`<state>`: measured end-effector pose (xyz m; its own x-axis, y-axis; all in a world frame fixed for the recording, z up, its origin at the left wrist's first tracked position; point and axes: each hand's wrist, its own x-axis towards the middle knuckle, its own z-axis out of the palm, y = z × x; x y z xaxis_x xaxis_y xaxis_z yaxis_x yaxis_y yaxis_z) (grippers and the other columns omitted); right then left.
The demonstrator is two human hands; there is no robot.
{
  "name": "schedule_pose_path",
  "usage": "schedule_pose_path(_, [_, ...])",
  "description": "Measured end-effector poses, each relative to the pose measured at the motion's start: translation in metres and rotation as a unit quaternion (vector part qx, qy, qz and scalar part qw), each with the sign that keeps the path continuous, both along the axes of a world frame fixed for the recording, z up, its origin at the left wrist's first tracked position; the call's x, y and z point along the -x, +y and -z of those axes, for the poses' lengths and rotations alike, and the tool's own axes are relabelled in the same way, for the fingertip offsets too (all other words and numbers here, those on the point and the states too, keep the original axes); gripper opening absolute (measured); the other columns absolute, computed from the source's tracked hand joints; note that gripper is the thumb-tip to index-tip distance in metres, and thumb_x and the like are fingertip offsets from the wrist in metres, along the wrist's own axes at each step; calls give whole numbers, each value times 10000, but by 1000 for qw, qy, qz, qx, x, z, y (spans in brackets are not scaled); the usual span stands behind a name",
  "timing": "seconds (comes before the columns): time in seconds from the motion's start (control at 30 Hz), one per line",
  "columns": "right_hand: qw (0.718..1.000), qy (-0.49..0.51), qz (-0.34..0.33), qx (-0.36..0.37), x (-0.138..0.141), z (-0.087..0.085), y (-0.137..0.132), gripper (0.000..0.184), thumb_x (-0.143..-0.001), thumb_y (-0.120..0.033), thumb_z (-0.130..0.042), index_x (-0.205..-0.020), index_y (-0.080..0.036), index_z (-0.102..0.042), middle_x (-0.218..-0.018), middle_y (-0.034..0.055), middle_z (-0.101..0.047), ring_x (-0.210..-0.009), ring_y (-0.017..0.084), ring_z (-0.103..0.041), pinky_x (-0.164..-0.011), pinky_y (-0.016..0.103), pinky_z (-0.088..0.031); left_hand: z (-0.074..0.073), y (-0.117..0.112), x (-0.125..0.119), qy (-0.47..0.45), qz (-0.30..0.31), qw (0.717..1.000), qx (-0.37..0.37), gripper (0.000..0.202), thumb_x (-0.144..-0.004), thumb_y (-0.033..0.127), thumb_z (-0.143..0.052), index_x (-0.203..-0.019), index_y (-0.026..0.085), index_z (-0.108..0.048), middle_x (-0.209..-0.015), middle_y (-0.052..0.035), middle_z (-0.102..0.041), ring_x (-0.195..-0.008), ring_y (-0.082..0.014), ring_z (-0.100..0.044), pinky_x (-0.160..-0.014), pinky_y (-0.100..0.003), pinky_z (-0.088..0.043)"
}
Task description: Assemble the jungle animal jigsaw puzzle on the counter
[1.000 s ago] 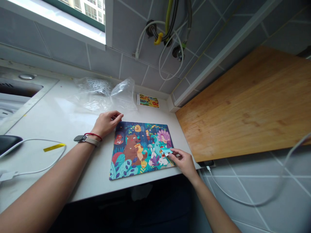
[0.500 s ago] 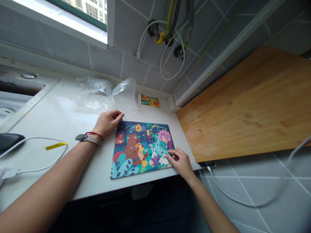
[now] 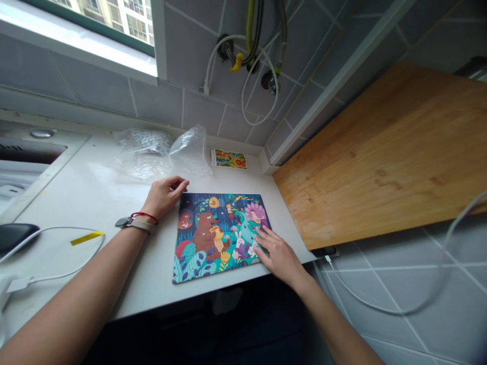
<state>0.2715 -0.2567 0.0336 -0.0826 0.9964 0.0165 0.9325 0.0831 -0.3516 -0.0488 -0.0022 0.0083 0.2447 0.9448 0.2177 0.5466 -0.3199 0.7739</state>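
A colourful jigsaw puzzle (image 3: 213, 235) with forest animals lies flat on the white counter (image 3: 95, 203). My left hand (image 3: 164, 195) rests at the puzzle's upper left corner, fingers loosely curled against its edge, holding nothing. A watch and a red cord circle that wrist. My right hand (image 3: 274, 251) lies flat on the puzzle's lower right corner, fingers stretched out and pressing down on the surface.
Clear plastic bags (image 3: 160, 152) lie behind the puzzle, next to a small picture card (image 3: 229, 158). A wooden board (image 3: 384, 157) stands at the right. A white cable (image 3: 57, 253), a yellow tag (image 3: 87, 237) and a dark object (image 3: 15, 235) lie at the left, near a sink (image 3: 26, 152).
My right hand set a pale puzzle piece into the lower right corner, then flattened onto the puzzle. The left hand stayed at the upper left corner.
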Motion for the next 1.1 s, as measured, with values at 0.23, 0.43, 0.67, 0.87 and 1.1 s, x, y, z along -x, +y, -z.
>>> schedule_pose_path(0.23, [999, 41, 9, -3, 1, 0, 7, 321, -944, -294, -681, -1240, -241, -795, -1358, 89, -727, -1387, 322, -600, -1179, 472, -485, -7, -2, 3, 17, -8, 1000, -11, 380, -888, 554, -529, -827, 227, -714, -796, -44, -792, -756, -221, -735, -797, -314, -548])
schedule_pose_path(0.43, [988, 117, 85, -54, 6, 2, 19, 138, -899, -248, -720, -883, -267, -856, -997, 84, -835, -1158, 312, -734, -985, 383, -581, -16, -14, 1, 71, -22, 995, -60, 380, -929, 525, -466, -835, 237, -696, -865, -77, -802, -831, -254, -757, -785, -342, -568])
schedule_pose_path(0.67, [965, 165, 121, -162, -30, -10, 8, 327, -1006, -211, -503, -1100, -230, -816, -1122, 88, -811, -1057, 252, -743, -999, 387, -552, -14, -38, 0, 123, -7, 986, -115, 433, -903, 577, -454, -904, 221, -700, -1027, -143, -762, -1026, -328, -708, -966, -478, -561])
schedule_pose_path(0.87, [969, 160, 110, -151, -87, 14, -43, 254, -908, -270, -691, -1115, -209, -824, -1153, 123, -777, -1131, 296, -689, -1049, 454, -537, 11, -121, 41, 148, 38, 983, -99, 667, -885, 649, -556, -1357, 183, -631, -1484, -159, -613, -1477, -390, -467, -1196, -601, -418])
schedule_pose_path(1.1, [974, 148, 91, -147, -69, 35, -60, 245, -880, -302, -789, -1109, -229, -841, -1275, 130, -733, -1304, 343, -589, -1130, 512, -465, 30, -203, 64, 146, 2, 989, -30, 747, -822, 683, -674, -1414, 228, -643, -1546, -125, -568, -1508, -392, -430, -1215, -557, -429])
